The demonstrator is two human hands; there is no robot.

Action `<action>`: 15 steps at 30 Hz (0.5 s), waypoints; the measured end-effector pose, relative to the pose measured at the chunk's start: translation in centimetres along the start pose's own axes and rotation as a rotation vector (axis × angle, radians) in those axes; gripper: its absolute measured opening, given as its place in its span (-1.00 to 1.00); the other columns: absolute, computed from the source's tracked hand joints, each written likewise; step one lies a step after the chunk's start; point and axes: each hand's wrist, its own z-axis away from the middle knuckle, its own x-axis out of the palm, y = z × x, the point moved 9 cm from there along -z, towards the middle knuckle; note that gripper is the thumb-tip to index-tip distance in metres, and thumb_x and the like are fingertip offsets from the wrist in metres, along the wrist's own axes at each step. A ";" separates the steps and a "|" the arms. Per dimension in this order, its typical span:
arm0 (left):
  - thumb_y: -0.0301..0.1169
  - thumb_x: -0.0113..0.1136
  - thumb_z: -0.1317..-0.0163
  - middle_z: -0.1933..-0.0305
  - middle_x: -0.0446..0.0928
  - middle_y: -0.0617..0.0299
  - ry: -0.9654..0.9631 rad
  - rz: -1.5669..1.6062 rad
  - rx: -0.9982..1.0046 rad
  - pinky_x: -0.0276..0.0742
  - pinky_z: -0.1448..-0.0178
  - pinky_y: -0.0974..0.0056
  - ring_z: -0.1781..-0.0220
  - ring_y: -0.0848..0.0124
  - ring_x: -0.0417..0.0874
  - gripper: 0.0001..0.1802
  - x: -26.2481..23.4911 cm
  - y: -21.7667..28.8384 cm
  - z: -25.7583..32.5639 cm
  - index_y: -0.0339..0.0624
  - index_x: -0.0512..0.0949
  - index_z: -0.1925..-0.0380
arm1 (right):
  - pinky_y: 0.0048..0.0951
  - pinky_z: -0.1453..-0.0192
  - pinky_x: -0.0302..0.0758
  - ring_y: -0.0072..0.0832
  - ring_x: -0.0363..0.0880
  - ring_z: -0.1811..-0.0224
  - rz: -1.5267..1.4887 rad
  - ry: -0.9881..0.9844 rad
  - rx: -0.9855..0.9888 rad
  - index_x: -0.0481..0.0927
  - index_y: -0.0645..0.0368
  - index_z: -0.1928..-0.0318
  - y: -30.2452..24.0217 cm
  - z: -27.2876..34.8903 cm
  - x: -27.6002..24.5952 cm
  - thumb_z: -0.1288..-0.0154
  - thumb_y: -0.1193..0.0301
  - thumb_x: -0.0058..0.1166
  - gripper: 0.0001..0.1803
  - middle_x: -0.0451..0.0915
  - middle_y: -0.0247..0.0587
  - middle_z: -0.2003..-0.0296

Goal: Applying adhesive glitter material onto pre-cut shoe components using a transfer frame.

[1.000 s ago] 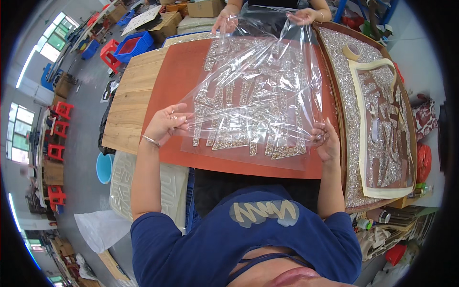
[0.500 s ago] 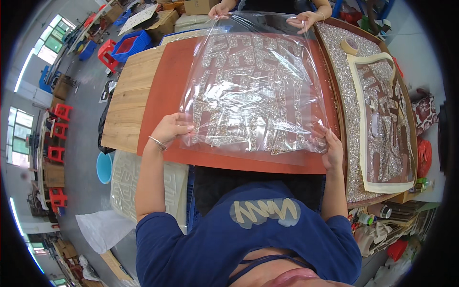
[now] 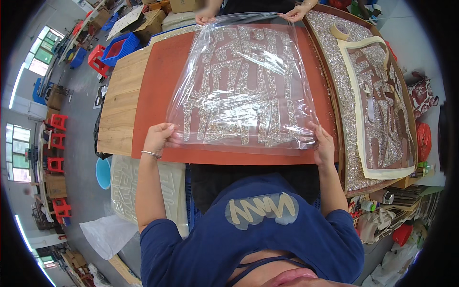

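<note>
A clear plastic film (image 3: 239, 103) is stretched over glittery cut-out shapes (image 3: 222, 76) lying on a reddish-brown mat (image 3: 155, 86). My left hand (image 3: 161, 137) pinches the film's near left corner. At the near right corner, my right hand (image 3: 322, 145) grips it between thumb and fingers. Across the table a co-worker holds the far edge, with one hand (image 3: 206, 16) at the left and the other hand (image 3: 295, 13) at the right. Bright reflections on the film partly hide the shapes beneath.
To the right stands a tray (image 3: 351, 170) of glittery chips, with a cream-bordered screen (image 3: 389, 173) and a tape roll (image 3: 340, 31) on it. A wooden board (image 3: 119, 105) extends left of the mat. Translucent sheets (image 3: 162, 196) and a blue bucket (image 3: 103, 172) are below left.
The film's near edge has shifted slightly left and lies smoother, with the shapes showing more clearly. Both my hands still hold its corners; the co-worker's hands have moved a little left. The whole view has shifted.
</note>
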 end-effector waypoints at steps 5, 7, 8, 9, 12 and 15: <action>-0.39 0.06 -0.27 0.52 0.55 0.17 0.017 -0.046 0.007 0.57 0.53 0.38 0.55 0.45 0.61 -0.79 -2.2 0.0 0.1 -0.36 0.53 0.29 | -0.31 0.24 0.63 -0.25 0.66 0.34 -0.140 0.012 0.070 0.41 0.42 -0.02 3.1 1.8 0.4 -0.43 0.23 -0.19 -0.56 0.59 -0.01 0.24; -0.39 0.06 -0.27 0.54 0.55 0.19 0.003 -0.067 0.014 0.56 0.55 0.40 0.56 0.47 0.61 -0.79 -2.1 -0.2 0.2 -0.35 0.53 0.29 | -0.30 0.20 0.62 -0.25 0.65 0.31 -0.186 0.011 0.107 0.42 0.42 -0.01 3.7 2.5 0.4 -0.42 0.25 -0.19 -0.58 0.59 0.01 0.22; -0.39 0.07 -0.27 0.55 0.55 0.21 0.013 -0.021 0.033 0.53 0.57 0.41 0.60 0.49 0.58 -0.80 -2.0 0.2 0.6 -0.34 0.53 0.29 | -0.30 0.20 0.62 -0.25 0.65 0.31 -0.189 0.013 0.110 0.42 0.42 -0.01 3.8 2.6 0.5 -0.42 0.25 -0.19 -0.58 0.59 0.01 0.22; -0.39 0.07 -0.27 0.57 0.54 0.23 0.022 0.025 0.054 0.51 0.59 0.43 0.64 0.51 0.56 -0.80 -1.9 0.7 0.9 -0.34 0.54 0.29 | -0.32 0.24 0.63 -0.29 0.65 0.29 -0.217 0.037 0.092 0.42 0.42 -0.01 3.8 2.4 0.5 -0.43 0.25 -0.21 -0.57 0.58 0.00 0.20; -0.38 0.07 -0.27 0.58 0.54 0.22 0.023 -0.021 0.153 0.48 0.63 0.45 0.68 0.53 0.52 -0.80 -1.6 3.5 -0.3 -0.33 0.54 0.29 | -0.34 0.30 0.64 -0.31 0.65 0.30 -0.248 0.035 0.082 0.41 0.42 -0.01 3.4 1.9 0.4 -0.44 0.25 -0.23 -0.57 0.58 0.01 0.19; -0.38 0.06 -0.28 0.60 0.53 0.23 -0.009 -0.074 0.107 0.46 0.65 0.46 0.69 0.53 0.51 -0.80 -1.0 4.4 0.3 -0.32 0.55 0.31 | -0.32 0.34 0.65 -0.28 0.65 0.34 -0.241 -0.001 0.093 0.41 0.41 -0.01 4.1 2.6 -0.3 -0.44 0.25 -0.23 -0.58 0.59 0.05 0.21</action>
